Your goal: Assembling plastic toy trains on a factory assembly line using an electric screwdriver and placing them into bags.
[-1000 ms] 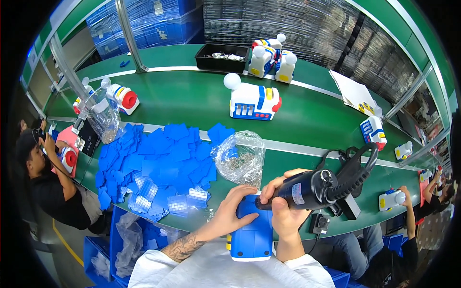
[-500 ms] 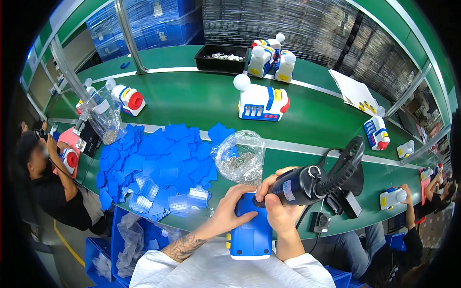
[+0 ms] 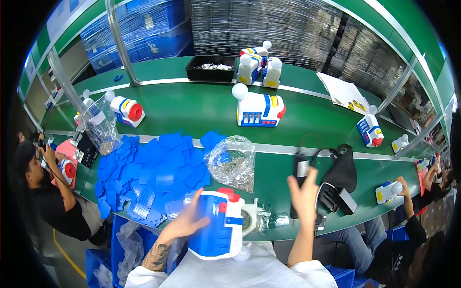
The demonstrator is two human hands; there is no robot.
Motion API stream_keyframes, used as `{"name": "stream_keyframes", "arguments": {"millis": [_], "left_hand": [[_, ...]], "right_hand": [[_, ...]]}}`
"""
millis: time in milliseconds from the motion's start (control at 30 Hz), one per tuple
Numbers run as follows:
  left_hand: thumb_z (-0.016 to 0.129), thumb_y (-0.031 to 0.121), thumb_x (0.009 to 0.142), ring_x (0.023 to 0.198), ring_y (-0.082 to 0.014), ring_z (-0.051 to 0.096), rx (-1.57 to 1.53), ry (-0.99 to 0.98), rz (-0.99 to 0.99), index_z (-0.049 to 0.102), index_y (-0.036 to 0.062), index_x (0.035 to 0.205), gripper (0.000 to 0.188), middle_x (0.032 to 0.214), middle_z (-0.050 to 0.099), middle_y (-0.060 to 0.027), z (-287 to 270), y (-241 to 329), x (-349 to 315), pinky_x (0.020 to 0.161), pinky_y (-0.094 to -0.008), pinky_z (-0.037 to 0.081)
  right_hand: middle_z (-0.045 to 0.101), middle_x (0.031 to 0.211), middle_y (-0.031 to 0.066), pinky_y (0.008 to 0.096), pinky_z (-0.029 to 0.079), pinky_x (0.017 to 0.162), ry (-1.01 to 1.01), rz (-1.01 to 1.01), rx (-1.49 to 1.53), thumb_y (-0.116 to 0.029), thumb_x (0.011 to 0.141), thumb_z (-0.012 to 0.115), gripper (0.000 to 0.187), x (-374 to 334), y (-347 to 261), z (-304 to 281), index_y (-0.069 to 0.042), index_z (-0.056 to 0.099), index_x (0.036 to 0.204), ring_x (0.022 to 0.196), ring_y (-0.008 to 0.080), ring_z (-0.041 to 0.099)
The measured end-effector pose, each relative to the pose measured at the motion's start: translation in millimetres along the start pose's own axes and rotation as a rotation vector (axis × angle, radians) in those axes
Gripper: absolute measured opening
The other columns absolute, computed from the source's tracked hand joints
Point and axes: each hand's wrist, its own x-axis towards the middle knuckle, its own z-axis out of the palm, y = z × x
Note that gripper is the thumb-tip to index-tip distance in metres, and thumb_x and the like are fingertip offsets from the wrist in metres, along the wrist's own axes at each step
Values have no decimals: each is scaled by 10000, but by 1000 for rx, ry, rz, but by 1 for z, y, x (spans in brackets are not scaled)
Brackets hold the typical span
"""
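My left hand [image 3: 186,222] holds a white-and-blue plastic toy [image 3: 234,230], with its fingers along the blue underside. The toy is tilted on its side at the table's near edge; a red part faces away from me and a white ball sticks out near my shirt. My right hand [image 3: 304,196] has its fingers apart, with nothing gripped in it. Just left of and beyond it is a black electric screwdriver [image 3: 300,168], partly blurred. Beside the toy lies a grey-white round fixture [image 3: 249,218] with clear tape near it.
Blue plastic sheets [image 3: 158,165] are heaped at left, beside a clear bag of screws [image 3: 235,168]. Similar toys [image 3: 259,110] stand on the green belt. A black bin [image 3: 211,74] is beyond it. A black pouch [image 3: 340,170] lies at right. Co-workers sit on both sides.
My right hand has let go of the screwdriver and moved right, away from the toy. The toy has turned from blue underside up onto its side in my left hand, which moved left.
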Motion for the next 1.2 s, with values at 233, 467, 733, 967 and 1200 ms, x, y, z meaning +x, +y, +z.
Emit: {"name": "stream_keyframes", "arguments": {"millis": [233, 467, 733, 967, 1200], "left_hand": [[753, 270, 652, 1033, -303, 535, 97, 107, -108, 305, 89, 1331, 834, 1137, 534, -172, 3, 28, 12, 876, -363, 427], [773, 207, 545, 1108, -377, 455, 334, 59, 767, 462, 180, 1234, 757, 1239, 406, -198, 29, 122, 38, 922, -442, 387], [557, 105, 780, 1237, -260, 376, 928, -42, 1474, 347, 388, 1154, 514, 1309, 367, -110, 105, 132, 97, 1001, -574, 271], [571, 78, 743, 1309, -385, 220, 872, -46, 966, 314, 372, 1338, 711, 1416, 198, -208, 130, 98, 126, 977, -644, 210], [601, 69, 745, 1245, -389, 303, 649, 13, 737, 424, 268, 1294, 610, 1316, 313, -211, 127, 56, 89, 1004, -573, 235]], "right_hand": [[569, 848, 273, 459, 477, 726, -223, -7, -507, -276, 727, 693, 492, -18, 68, 73, -30, 441, 1070, 840, 407, 579], [548, 1119, 112, 375, 433, 862, -614, 284, 806, -464, 913, 389, 499, 0, 32, -30, -59, 480, 1190, 1019, 200, 541], [410, 1305, 129, 408, 351, 990, -670, 293, 1309, -435, 815, 510, 682, 3, 88, -90, -60, 276, 1336, 1190, 257, 432], [523, 1084, 157, 399, 482, 835, -181, 200, 797, -198, 709, 639, 624, 72, 90, -82, -62, 322, 1229, 988, 277, 565], [563, 976, 253, 459, 475, 779, 190, -22, -293, -296, 562, 721, 764, 220, 163, -22, -155, 343, 1211, 880, 422, 576]]}}
